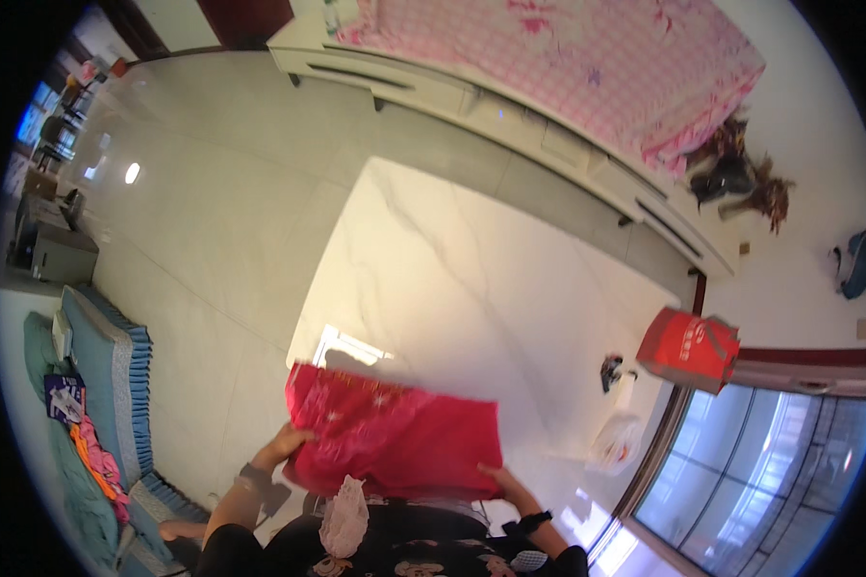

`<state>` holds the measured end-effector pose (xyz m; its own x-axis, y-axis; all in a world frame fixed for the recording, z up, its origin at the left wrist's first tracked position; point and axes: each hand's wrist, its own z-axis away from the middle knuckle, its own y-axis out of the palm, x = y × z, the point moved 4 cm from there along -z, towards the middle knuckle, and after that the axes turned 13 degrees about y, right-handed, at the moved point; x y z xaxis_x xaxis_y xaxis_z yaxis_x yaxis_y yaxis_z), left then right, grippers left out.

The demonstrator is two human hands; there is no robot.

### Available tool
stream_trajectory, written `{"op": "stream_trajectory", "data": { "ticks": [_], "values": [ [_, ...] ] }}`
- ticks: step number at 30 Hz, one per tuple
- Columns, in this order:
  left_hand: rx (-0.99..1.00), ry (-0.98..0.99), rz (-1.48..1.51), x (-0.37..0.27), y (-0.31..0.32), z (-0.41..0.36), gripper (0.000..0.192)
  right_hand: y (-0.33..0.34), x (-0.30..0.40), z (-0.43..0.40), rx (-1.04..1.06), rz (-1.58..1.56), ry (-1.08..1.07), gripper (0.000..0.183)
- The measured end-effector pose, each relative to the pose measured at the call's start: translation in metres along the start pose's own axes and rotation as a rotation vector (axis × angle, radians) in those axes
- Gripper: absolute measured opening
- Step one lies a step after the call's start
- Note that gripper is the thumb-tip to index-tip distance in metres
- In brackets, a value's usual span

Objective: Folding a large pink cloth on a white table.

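A red patterned cloth [404, 433], folded into a long rectangle, lies spread between my hands at the near edge of a white marble-look table [462, 288]. At its left end, my left hand [286, 441] grips the edge, fingers on top. My right hand [500, 479] holds the lower right corner, with the thumb over the cloth. Pale floral motifs cover the cloth's left part, while the right part is plain red. The fingers beneath the cloth are hidden.
A red bag [689, 350] stands at the table's right end, near a small dark object [610, 373] and a clear plastic bag [615, 441]. Beyond the table is a low white cabinet [433, 94] under a pink checked cloth [584, 65]. A blue sofa [101, 346] with clothes stands left.
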<state>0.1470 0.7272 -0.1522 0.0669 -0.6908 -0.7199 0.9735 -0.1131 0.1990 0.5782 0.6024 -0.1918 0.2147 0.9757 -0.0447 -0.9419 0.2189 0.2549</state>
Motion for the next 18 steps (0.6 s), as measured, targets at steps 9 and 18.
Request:
{"op": "stream_trajectory", "data": {
  "ticks": [9, 18],
  "values": [
    [-0.243, -0.001, 0.057, 0.081, -0.083, 0.08, 0.027, 0.062, 0.043, -0.017, 0.028, 0.185, -0.153, 0.039],
    [-0.469, 0.205, 0.44, 0.03, -0.192, 0.162, 0.033, 0.252, 0.112, -0.001, -0.013, 0.432, -0.388, 0.046]
  ]
}}
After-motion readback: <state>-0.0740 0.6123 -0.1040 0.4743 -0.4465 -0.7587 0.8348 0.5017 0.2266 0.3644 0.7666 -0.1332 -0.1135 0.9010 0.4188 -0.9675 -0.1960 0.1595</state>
